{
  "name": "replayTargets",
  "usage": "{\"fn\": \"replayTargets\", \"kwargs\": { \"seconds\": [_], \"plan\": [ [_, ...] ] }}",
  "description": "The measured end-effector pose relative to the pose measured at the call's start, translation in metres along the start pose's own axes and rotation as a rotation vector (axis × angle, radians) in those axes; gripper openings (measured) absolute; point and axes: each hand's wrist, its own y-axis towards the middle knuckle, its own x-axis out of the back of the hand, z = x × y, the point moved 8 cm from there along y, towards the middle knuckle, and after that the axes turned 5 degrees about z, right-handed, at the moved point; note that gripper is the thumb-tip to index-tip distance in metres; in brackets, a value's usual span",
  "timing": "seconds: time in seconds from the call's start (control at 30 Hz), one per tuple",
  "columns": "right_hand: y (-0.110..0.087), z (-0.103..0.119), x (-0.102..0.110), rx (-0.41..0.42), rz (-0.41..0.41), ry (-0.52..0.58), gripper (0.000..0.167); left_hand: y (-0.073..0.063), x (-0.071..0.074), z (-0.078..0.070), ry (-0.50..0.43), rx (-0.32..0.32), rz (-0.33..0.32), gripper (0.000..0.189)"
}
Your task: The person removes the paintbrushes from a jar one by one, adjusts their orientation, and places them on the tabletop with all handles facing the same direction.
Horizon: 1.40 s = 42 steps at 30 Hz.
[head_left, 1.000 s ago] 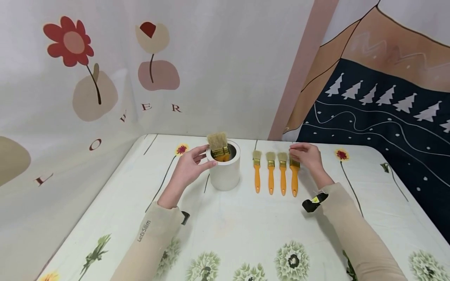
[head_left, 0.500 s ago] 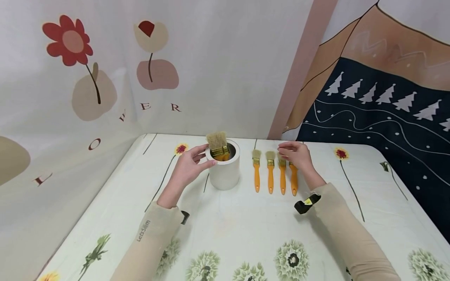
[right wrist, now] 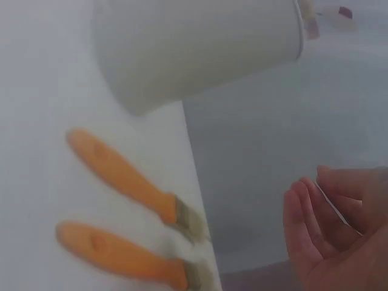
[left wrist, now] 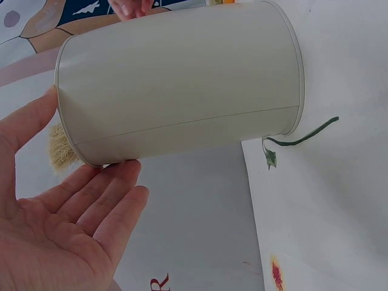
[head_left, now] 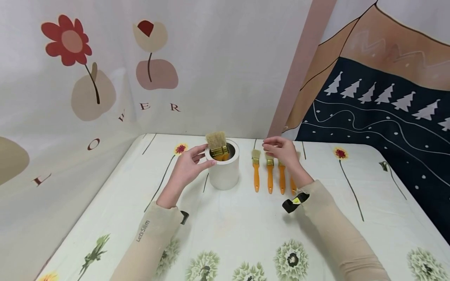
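Observation:
A white cylindrical can (head_left: 224, 175) stands upright on the table. The bristles of a wide paintbrush (head_left: 216, 139) stick up out of it, with orange handle parts showing inside. My left hand (head_left: 190, 166) rests against the can's left side, thumb at the front of the rim, fingertips on the wall in the left wrist view. Right of the can lie several orange-handled paintbrushes (head_left: 256, 175) in a row, bristles away from me. Over their bristle ends hovers my right hand (head_left: 284, 151), fingers loosely bent and holding nothing, partly hiding the brushes at the right.
A white cloth with printed flowers covers the table (head_left: 225, 226). Behind it hang a pale curtain (head_left: 225, 70) with flower prints and a dark panel (head_left: 372, 117) with tree prints. A black strap (head_left: 295, 202) sits at the right wrist.
My right hand has moved left along the row, from the rightmost brush to above the middle ones. The brushes, the can and my left hand have stayed in place.

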Motion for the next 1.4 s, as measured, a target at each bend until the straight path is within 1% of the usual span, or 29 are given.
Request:
{"fn": "replayTargets", "kwargs": {
  "seconds": [0.2, 0.33, 0.63, 0.87, 1.1, 1.27, 1.4],
  "plan": [
    [-0.003, 0.02, -0.015, 0.028, 0.037, 0.054, 0.032, 0.0, 0.0, 0.0, -0.002, 0.001, 0.003, 0.07],
    [-0.007, 0.036, -0.025, 0.073, 0.071, 0.088, 0.031, 0.0, 0.0, 0.0, -0.001, 0.004, 0.005, 0.07],
    [-0.013, 0.065, -0.052, 0.163, 0.128, 0.11, 0.035, 0.0, 0.0, 0.0, 0.001, 0.009, 0.006, 0.071],
    [-0.016, 0.08, -0.074, 0.2, 0.16, 0.128, 0.034, 0.0, 0.0, -0.001, 0.007, -0.001, 0.003, 0.071],
    [-0.016, 0.09, -0.098, 0.259, 0.206, 0.066, 0.037, -0.001, 0.001, -0.001, 0.006, -0.01, 0.011, 0.071],
    [-0.015, 0.098, -0.113, 0.311, 0.233, 0.049, 0.045, -0.002, 0.0, -0.001, 0.006, -0.008, 0.013, 0.071],
    [-0.015, 0.101, -0.12, 0.322, 0.228, -0.026, 0.044, -0.001, 0.001, -0.001, 0.013, -0.012, 0.009, 0.071]
  ]
}}
